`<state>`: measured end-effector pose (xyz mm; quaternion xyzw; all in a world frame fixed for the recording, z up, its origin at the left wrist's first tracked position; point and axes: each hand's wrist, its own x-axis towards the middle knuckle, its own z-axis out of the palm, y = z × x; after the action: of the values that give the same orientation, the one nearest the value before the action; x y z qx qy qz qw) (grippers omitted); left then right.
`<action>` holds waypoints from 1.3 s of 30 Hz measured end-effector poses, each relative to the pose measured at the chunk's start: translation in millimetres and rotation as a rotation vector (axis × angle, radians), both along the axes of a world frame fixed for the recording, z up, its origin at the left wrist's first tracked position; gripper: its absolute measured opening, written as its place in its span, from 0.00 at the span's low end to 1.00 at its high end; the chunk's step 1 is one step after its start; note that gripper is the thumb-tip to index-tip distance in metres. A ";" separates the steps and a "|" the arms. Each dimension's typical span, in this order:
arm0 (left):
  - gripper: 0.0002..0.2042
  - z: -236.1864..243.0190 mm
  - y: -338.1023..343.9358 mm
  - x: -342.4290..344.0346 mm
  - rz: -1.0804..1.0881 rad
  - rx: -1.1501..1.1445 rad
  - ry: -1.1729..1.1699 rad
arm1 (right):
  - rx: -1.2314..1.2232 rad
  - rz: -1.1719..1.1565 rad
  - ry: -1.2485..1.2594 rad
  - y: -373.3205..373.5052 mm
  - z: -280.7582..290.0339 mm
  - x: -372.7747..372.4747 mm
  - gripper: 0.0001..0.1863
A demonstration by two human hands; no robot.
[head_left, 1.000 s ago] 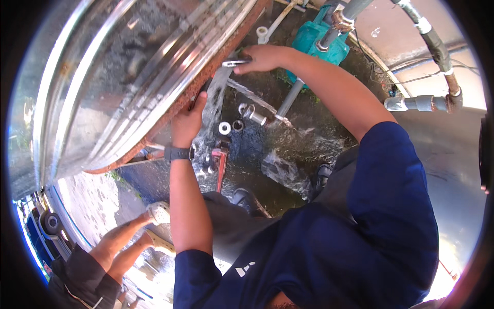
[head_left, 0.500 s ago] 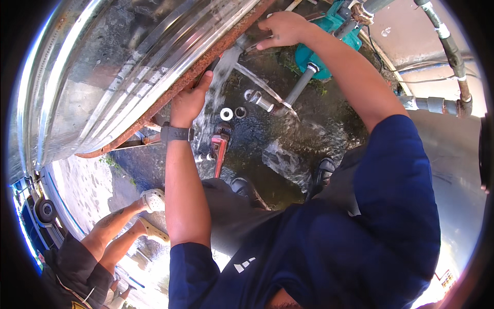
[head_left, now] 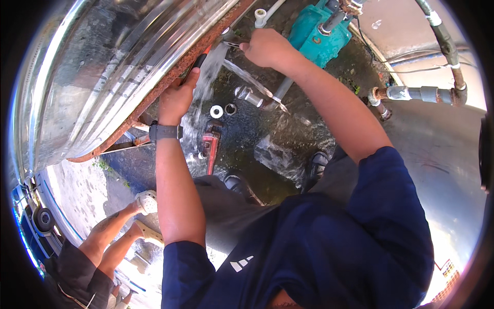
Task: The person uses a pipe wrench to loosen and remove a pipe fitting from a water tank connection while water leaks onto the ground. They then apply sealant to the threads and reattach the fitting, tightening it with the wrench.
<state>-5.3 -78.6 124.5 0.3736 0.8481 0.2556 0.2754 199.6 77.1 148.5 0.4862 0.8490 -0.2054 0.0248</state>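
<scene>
My left hand (head_left: 176,100) is closed round a black-and-orange tool handle (head_left: 198,62) beside the rusty rim (head_left: 116,135) of a large ribbed metal tank (head_left: 77,62). My right hand (head_left: 265,49) is closed on a slim metal tool (head_left: 233,45) near a fitting under the rim, its fingertips partly hidden. Water (head_left: 206,82) gushes down from there onto the wet ground. Below my hands lie a red pipe wrench (head_left: 211,147), a white ring (head_left: 216,112), a dark ring (head_left: 230,109) and a metal pipe fitting (head_left: 249,97).
A teal pump (head_left: 321,44) with grey pipes sits at upper right, near jointed pipes (head_left: 427,93) along a pale wall. A white pipe elbow (head_left: 260,18) is at the top. At lower left are another person's legs (head_left: 105,239) in clogs, with a vehicle behind.
My right hand rose toward the upper right half a second ago and has since come back down and left. My left hand stays at the rim, slightly further left in view.
</scene>
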 end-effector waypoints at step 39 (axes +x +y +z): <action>0.31 2.7 4.2 -0.5 0.021 -0.071 -0.038 | 0.192 0.296 0.207 38.4 -58.1 0.0 0.24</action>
<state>-5.9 -74.4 127.2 0.3497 0.8552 0.2350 0.3017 199.6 115.5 90.3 0.3326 0.9248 -0.1667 -0.0790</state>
